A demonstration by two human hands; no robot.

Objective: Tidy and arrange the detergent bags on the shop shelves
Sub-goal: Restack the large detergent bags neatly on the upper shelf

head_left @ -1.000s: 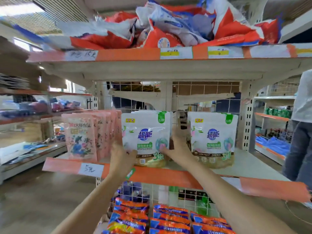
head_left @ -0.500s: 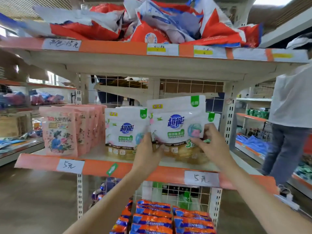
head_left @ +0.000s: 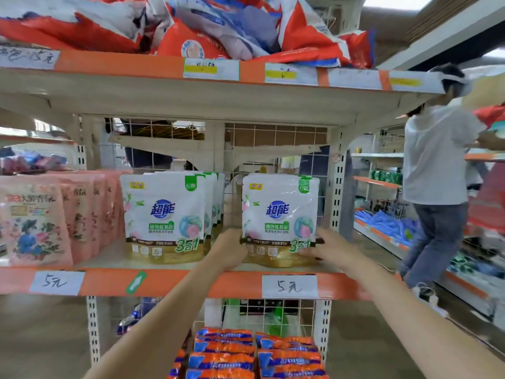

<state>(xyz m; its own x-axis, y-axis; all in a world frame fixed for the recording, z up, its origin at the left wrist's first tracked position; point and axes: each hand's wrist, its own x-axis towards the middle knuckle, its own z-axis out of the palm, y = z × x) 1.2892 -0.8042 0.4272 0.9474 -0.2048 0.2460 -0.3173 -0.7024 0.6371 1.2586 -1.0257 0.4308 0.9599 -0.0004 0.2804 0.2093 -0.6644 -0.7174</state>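
I have both hands on the right stack of white detergent bags [head_left: 280,218] on the middle shelf [head_left: 175,283]: my left hand [head_left: 228,248] grips its lower left corner with the fingers curled round the edge, and my right hand [head_left: 323,246] holds the lower right corner, fingertips pressed to the front of the pack. The stack stands upright near the right end of the shelf, just in front of the wire back panel, and looks squared up, so I judge this step close to finished; what remains is to let go and check it stays standing. To its left, with a gap between them, the left stack of white detergent bags [head_left: 165,214] stands upright in a neat row, and beyond that the pink bags [head_left: 35,222] are lined up too, front faces forward. So the middle shelf seems largely in order, though the gap between the two white stacks could be closed if they are meant to sit side by side. The top shelf [head_left: 246,75] is another matter: the red and white bags [head_left: 191,26] lie heaped and crumpled over one another, and that looks like the main work left. Below, the orange and blue packs [head_left: 257,354] lie in flat piles that appear tidy. A person in a white shirt [head_left: 437,165] stands at the next aisle, well apart.
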